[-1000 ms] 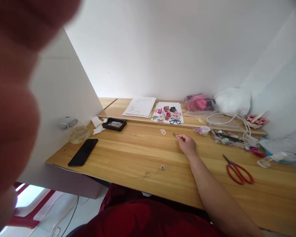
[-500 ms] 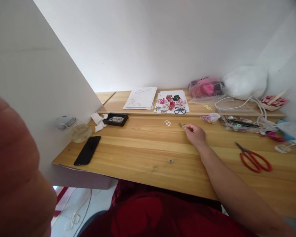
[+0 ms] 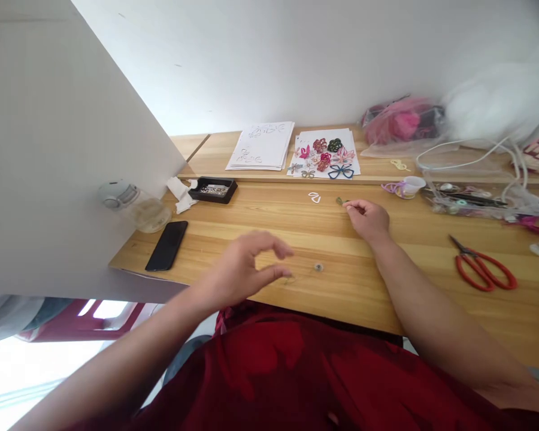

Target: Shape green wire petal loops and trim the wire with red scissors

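Note:
My right hand (image 3: pixel 369 218) rests on the wooden desk (image 3: pixel 260 227) with its fingers pinched on a small green piece (image 3: pixel 340 201). A white loop-shaped piece (image 3: pixel 314 197) lies just left of that. My left hand (image 3: pixel 245 269) hovers over the desk's near edge, fingers curved and apart, holding nothing. Right of its fingertips a small round bead (image 3: pixel 318 267) and a thin curl (image 3: pixel 289 279) lie on the wood. On the raised shelf behind, a white sheet (image 3: pixel 326 159) carries several coloured paper flowers and butterflies.
A black phone (image 3: pixel 166 245), a clear jar (image 3: pixel 137 206), crumpled tissue (image 3: pixel 179 194) and a black tray (image 3: pixel 212 189) sit at the left by a white partition. Printed sheets (image 3: pixel 263 145) lie on the shelf. Red scissors (image 3: pixel 483 271), a small cup (image 3: pixel 411 186), cables and plastic bags (image 3: pixel 402 124) crowd the right.
My left hand has dropped from right in front of the camera down to the desk's near edge. The view has tilted down. My right hand stays pinched on the green piece.

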The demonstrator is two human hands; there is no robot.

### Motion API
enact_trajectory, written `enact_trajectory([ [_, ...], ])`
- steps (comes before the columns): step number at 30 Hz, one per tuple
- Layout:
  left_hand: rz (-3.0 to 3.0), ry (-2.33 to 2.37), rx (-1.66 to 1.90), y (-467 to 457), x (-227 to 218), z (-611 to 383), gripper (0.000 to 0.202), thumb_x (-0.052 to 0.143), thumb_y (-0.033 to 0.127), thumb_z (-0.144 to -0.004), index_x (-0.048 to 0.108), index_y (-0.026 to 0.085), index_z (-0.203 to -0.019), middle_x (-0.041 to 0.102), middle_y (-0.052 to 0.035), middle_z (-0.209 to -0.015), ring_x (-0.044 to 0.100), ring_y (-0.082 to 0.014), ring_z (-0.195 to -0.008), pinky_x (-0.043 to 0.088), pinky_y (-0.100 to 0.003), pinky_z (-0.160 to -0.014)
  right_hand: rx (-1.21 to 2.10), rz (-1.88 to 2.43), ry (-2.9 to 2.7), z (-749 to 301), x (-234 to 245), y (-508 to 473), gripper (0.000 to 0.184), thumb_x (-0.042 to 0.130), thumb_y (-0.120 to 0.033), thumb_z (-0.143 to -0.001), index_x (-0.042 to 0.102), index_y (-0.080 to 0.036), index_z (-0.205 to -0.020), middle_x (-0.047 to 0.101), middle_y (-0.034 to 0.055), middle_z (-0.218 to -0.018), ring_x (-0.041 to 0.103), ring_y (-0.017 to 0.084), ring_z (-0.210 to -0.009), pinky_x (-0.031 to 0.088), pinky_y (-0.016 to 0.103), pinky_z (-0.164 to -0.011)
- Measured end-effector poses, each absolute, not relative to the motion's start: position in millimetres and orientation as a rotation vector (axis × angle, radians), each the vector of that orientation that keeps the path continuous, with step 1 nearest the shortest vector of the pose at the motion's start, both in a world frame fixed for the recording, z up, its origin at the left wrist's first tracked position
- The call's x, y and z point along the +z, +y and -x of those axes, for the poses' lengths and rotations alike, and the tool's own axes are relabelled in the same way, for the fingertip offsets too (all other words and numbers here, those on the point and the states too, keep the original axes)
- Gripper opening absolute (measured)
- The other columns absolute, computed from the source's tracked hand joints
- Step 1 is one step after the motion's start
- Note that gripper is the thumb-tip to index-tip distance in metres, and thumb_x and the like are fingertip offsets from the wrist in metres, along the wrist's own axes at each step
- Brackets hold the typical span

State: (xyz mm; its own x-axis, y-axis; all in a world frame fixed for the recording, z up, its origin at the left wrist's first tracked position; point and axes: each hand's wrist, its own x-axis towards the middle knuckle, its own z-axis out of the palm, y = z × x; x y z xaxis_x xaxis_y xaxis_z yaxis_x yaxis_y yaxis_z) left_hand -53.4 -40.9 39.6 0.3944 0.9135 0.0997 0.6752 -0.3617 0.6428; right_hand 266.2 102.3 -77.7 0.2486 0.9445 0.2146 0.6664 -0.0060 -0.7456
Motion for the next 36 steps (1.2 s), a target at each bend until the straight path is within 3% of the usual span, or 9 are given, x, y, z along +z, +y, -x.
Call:
enact_trajectory([
  [7, -2.176, 1.517, 0.282, -53, -26, 56, 0.024, 0.077, 0.035, -0.081, 0.071, 0.025, -0.101, 0.069, -0.0068, -0.109, 0.058, -0.0275, -0.109, 0.041, -0.045, -0.094, 0.674, 1.536, -1.828, -249, -42, 79, 0.025, 0.066, -0.038, -0.081, 0.077, -0.019, -0.093, 0.071, 0.0025, -0.081, 0.061, 0.018, -0.071, 0.046, 0.026, -0.069],
  [11, -2.206, 1.551, 0.287, -46, -30, 66, 0.022, 0.073, 0.032, -0.083, 0.071, 0.025, -0.104, 0.069, -0.0073, -0.111, 0.057, -0.0274, -0.111, 0.040, -0.045, -0.095, 1.017, 1.401, -2.365, -234, -19, 41, 0.049, 0.088, -0.042, -0.063, 0.073, -0.023, -0.107, 0.071, 0.0017, -0.096, 0.064, 0.021, -0.082, 0.046, 0.027, -0.072],
  [13, -2.184, 1.571, 0.324, -42, -33, 71, 0.020, 0.072, 0.032, -0.084, 0.071, 0.024, -0.103, 0.069, -0.0071, -0.108, 0.058, -0.0277, -0.109, 0.041, -0.046, -0.095, 0.944, 1.360, -2.514, -228, -20, 20, 0.048, 0.089, -0.037, -0.064, 0.072, -0.024, -0.107, 0.070, 0.0017, -0.097, 0.063, 0.022, -0.085, 0.045, 0.028, -0.073],
  [18, -1.956, 1.454, 0.653, -32, -32, 71, 0.019, 0.061, 0.034, -0.091, 0.071, 0.021, -0.099, 0.071, -0.0071, -0.103, 0.062, -0.0239, -0.103, 0.046, -0.041, -0.093, 0.686, 1.273, -2.477, -224, -35, -15, 0.008, 0.065, -0.023, -0.089, 0.068, -0.021, -0.096, 0.067, 0.0041, -0.092, 0.062, 0.020, -0.085, 0.045, 0.029, -0.077],
  [25, -1.118, 0.625, 0.712, -16, 17, 5, 0.047, 0.063, 0.052, -0.089, 0.061, 0.024, -0.126, 0.051, -0.0134, -0.146, 0.048, -0.0304, -0.133, 0.053, -0.029, -0.075, 0.117, 0.932, -2.634, -225, 27, -39, 0.011, 0.051, -0.021, -0.099, 0.061, -0.016, -0.099, 0.063, 0.0080, -0.093, 0.059, 0.023, -0.087, 0.046, 0.035, -0.078],
  [28, -1.101, 0.525, 0.479, -11, 24, -19, 0.058, 0.063, 0.066, -0.082, 0.067, 0.018, -0.113, 0.067, -0.0138, -0.112, 0.066, -0.0198, -0.090, 0.046, -0.023, -0.061, -0.122, 0.901, -2.658, -231, 58, -40, 0.015, 0.048, -0.022, -0.101, 0.061, -0.016, -0.098, 0.063, 0.0081, -0.089, 0.059, 0.024, -0.084, 0.045, 0.035, -0.075],
  [30, -1.239, 0.614, 0.411, -4, 22, -18, 0.053, 0.072, 0.063, -0.075, 0.070, 0.014, -0.094, 0.064, -0.0043, -0.079, 0.052, -0.0084, -0.060, 0.035, -0.021, -0.053, -0.201, 0.924, -2.637, -241, 69, -37, 0.015, 0.048, -0.022, -0.101, 0.060, -0.016, -0.097, 0.062, 0.0073, -0.087, 0.059, 0.023, -0.082, 0.044, 0.034, -0.073],
  [32, -1.396, 0.794, 0.452, 8, 19, -2, 0.044, 0.078, 0.055, -0.071, 0.069, 0.013, -0.080, 0.052, 0.0029, -0.062, 0.038, -0.0052, -0.053, 0.026, -0.021, -0.050, -0.184, 0.954, -2.602, -255, 73, -34, 0.012, 0.049, -0.022, -0.100, 0.059, -0.016, -0.098, 0.063, 0.0060, -0.089, 0.060, 0.022, -0.082, 0.045, 0.033, -0.074],
  [36, -1.575, 1.120, 0.535, 40, 12, 68, 0.041, 0.077, 0.053, -0.070, 0.065, 0.014, -0.071, 0.046, 0.0051, -0.056, 0.034, -0.0062, -0.051, 0.023, -0.023, -0.049, -0.151, 1.027, -2.558, -282, 71, -30, 0.007, 0.052, -0.022, -0.097, 0.058, -0.018, -0.096, 0.062, 0.0023, -0.085, 0.060, 0.019, -0.079, 0.043, 0.031, -0.071],
])
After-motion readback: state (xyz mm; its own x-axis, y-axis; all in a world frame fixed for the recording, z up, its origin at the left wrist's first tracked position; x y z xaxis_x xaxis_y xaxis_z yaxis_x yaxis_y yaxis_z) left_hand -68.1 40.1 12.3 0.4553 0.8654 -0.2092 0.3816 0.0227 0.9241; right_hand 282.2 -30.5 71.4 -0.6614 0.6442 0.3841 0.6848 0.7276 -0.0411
